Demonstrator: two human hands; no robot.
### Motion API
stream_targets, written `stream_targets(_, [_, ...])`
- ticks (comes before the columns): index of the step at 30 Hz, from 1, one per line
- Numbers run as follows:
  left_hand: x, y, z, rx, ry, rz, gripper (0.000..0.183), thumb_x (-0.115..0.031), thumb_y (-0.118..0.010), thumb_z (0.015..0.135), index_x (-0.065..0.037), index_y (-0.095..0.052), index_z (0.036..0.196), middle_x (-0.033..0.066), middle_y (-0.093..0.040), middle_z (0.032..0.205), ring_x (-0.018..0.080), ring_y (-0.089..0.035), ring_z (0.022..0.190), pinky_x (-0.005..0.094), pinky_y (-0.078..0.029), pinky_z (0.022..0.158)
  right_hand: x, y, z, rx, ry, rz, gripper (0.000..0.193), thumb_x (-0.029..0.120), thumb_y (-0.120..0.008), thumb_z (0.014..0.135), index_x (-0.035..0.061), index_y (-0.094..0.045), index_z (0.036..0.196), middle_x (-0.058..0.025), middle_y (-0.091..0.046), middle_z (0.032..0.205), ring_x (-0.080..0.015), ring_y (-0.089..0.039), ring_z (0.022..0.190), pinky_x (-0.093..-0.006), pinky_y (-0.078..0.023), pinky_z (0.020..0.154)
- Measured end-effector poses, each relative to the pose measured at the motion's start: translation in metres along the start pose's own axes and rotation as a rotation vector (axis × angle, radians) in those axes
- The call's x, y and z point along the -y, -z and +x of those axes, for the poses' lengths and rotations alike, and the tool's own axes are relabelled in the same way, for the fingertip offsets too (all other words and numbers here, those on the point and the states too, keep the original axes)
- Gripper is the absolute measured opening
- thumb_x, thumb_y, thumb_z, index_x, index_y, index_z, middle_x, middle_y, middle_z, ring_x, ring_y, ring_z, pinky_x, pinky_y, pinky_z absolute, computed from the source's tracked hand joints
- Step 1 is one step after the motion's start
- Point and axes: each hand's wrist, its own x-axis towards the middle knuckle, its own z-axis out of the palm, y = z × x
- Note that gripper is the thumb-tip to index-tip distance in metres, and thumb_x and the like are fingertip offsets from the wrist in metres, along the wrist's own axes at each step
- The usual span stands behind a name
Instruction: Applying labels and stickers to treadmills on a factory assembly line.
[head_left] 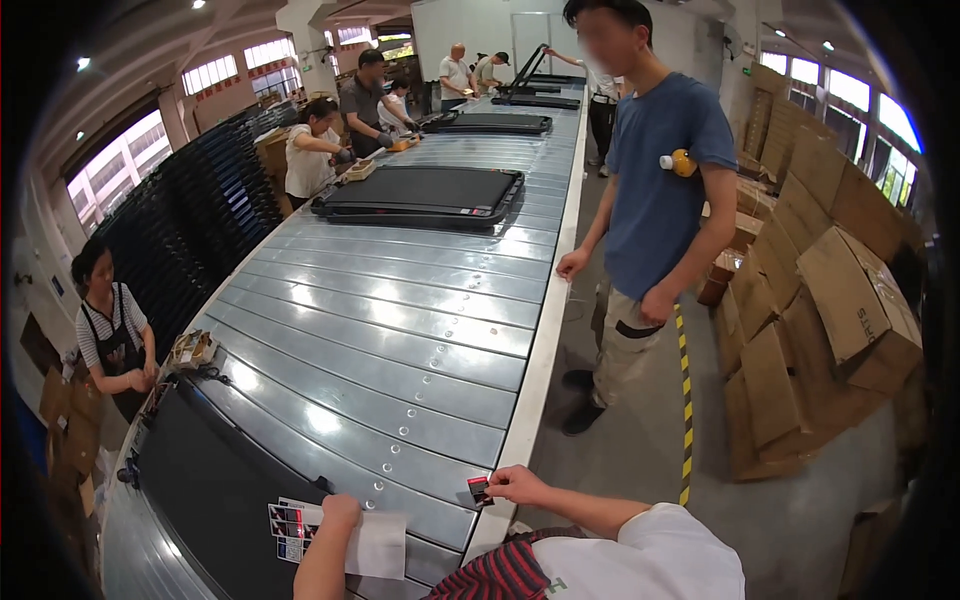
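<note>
My right hand (517, 485) pinches a small black-and-red label (479, 488) over the conveyor's near right edge. A white sheet of labels (382, 542), printed in red and black on its left part, is in my left hand (342, 511). That hand is closed at the sheet's upper edge, and its fingertips are partly hidden. Under the sheet and to its left, a black treadmill deck (215, 480) lies on the slatted metal conveyor (385, 345).
Farther along the conveyor lie more black decks (420, 193). A person in a blue T-shirt (655, 190) stands at its right side. Several workers stand along the left, one in an apron (115, 325) beside the near deck. Cardboard boxes (800, 330) are stacked at right.
</note>
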Motion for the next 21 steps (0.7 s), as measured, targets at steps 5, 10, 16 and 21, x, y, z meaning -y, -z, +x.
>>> stream_targets(5, [-0.002,-0.002,-0.006,-0.011,0.015,-0.005,0.019,-0.018,-0.055,0.070,-0.013,-0.067,0.085,0.0085,-0.064,0.091,0.0246,-0.061,0.086,0.0348,-0.049,0.071,0.007,-0.014,-0.033,0.007,0.002,-0.018,0.016,0.018,-0.064,0.075,0.0024,-0.061,0.078,0.0018,-0.053,0.064,-0.0057,-0.046,0.060,-0.0222,-0.038,0.054])
stream_targets(10, [0.001,-0.001,-0.014,-0.092,0.041,-0.075,0.019,-0.018,-0.054,0.070,-0.012,-0.067,0.083,0.0100,-0.063,0.089,0.0250,-0.061,0.086,0.0362,-0.049,0.072,0.004,-0.014,-0.048,-0.115,0.077,0.031,0.018,0.018,-0.065,0.072,0.0006,-0.061,0.075,-0.0034,-0.057,0.062,-0.0092,-0.050,0.058,-0.0259,-0.042,0.054])
stream_targets(16, [0.005,-0.011,-0.025,-0.258,0.074,-0.181,0.017,-0.018,-0.051,0.075,-0.013,-0.067,0.080,0.0117,-0.058,0.092,0.0276,-0.061,0.082,0.0389,-0.048,0.068,-0.004,-0.019,-0.064,-0.131,0.002,-0.050,0.014,0.013,-0.064,0.074,0.0004,-0.062,0.078,-0.0001,-0.057,0.066,-0.0058,-0.049,0.061,-0.0224,-0.041,0.057])
stream_targets(21, [0.003,-0.013,-0.036,-0.352,0.093,-0.262,0.014,-0.018,-0.054,0.073,-0.014,-0.066,0.079,0.0128,-0.058,0.092,0.0289,-0.060,0.079,0.0397,-0.048,0.067,-0.010,-0.026,-0.072,-0.144,-0.008,-0.073,0.013,0.013,-0.064,0.073,0.0006,-0.062,0.077,-0.0002,-0.057,0.065,-0.0062,-0.049,0.060,-0.0231,-0.041,0.056])
